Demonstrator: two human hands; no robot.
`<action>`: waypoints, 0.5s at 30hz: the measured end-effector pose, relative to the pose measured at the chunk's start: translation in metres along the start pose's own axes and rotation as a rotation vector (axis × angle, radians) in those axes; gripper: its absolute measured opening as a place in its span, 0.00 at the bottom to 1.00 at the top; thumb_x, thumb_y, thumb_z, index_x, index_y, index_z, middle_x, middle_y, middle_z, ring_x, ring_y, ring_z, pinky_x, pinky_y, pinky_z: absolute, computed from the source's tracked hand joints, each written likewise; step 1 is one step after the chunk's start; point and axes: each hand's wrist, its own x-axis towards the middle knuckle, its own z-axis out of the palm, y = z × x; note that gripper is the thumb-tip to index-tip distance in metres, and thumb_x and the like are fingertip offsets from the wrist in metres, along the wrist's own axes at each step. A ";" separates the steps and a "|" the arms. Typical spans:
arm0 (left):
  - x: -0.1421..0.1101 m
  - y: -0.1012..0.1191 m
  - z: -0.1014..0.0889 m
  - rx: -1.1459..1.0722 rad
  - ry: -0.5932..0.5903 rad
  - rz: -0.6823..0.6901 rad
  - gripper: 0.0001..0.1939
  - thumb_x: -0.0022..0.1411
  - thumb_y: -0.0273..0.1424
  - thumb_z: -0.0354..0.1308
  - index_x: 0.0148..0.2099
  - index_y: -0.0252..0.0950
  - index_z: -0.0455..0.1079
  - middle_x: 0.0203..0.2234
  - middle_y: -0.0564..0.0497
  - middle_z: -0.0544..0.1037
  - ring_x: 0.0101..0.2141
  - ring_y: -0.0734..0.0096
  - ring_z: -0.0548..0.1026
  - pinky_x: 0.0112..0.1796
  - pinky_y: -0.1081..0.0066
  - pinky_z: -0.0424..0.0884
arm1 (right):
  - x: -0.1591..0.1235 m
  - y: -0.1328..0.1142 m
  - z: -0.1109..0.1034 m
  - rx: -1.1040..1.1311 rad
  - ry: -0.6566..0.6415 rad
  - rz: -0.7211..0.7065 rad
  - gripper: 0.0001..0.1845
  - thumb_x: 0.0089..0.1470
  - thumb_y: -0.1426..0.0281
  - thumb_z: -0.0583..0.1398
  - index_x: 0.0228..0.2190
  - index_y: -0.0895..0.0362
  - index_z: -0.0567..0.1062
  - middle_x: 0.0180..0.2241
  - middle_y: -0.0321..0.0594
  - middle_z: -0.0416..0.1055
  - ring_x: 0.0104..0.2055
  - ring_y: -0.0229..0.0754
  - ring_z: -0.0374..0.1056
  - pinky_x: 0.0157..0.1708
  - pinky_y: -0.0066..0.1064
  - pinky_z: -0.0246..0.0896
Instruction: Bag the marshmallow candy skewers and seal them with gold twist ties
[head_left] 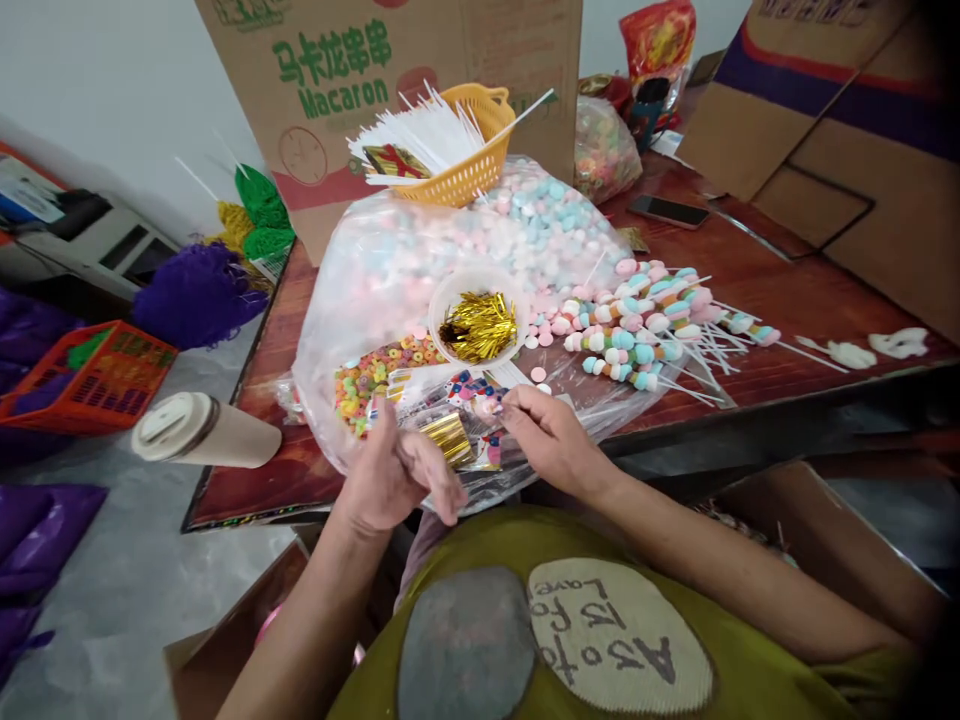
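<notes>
My left hand (401,465) is held over the table's front edge with its fingers apart and nothing in them. Beside it, my right hand (551,435) is closed in a pinch at the edge of a small printed plastic bag (474,390) with blue and red patterns. Between the hands lies a bundle of gold twist ties (448,440). More loose gold twist ties (484,325) fill a round translucent bowl (448,292) just behind. Colourful ring candies (375,372) lie to the left of the bowl.
Behind the bowl, pastel candies (540,215) fill a large clear bag. A yellow basket (457,185) holds white sticks. Candy skewers (645,320) are piled at the right, near a phone (667,210). A lidded cup (206,430) stands at the left edge. Cardboard boxes (330,130) stand behind.
</notes>
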 end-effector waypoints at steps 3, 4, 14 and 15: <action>-0.002 -0.014 0.001 0.183 0.016 -0.130 0.37 0.60 0.57 0.36 0.29 0.31 0.75 0.19 0.45 0.77 0.25 0.61 0.76 0.36 0.61 0.70 | -0.007 -0.013 0.001 -0.068 -0.076 -0.135 0.06 0.50 0.72 0.52 0.23 0.56 0.61 0.22 0.34 0.59 0.25 0.36 0.53 0.27 0.30 0.49; -0.002 -0.018 0.003 0.240 0.068 -0.083 0.34 0.61 0.54 0.39 0.33 0.31 0.75 0.24 0.45 0.79 0.31 0.61 0.76 0.39 0.61 0.70 | -0.010 -0.017 0.004 -0.078 -0.139 -0.155 0.06 0.49 0.73 0.52 0.22 0.55 0.60 0.22 0.35 0.58 0.25 0.37 0.52 0.27 0.30 0.48; 0.011 -0.031 0.025 0.873 0.549 0.397 0.21 0.64 0.43 0.45 0.37 0.34 0.73 0.28 0.48 0.77 0.30 0.66 0.73 0.39 0.66 0.68 | -0.007 0.003 0.010 0.439 -0.432 0.351 0.16 0.55 0.60 0.49 0.20 0.55 0.59 0.12 0.26 0.53 0.14 0.32 0.48 0.17 0.26 0.50; 0.018 -0.035 0.028 0.959 0.591 0.393 0.21 0.64 0.42 0.45 0.33 0.35 0.73 0.24 0.48 0.75 0.27 0.66 0.73 0.35 0.67 0.68 | -0.011 0.009 0.006 0.439 -0.361 0.332 0.15 0.54 0.59 0.52 0.23 0.56 0.62 0.15 0.28 0.58 0.17 0.32 0.54 0.20 0.25 0.53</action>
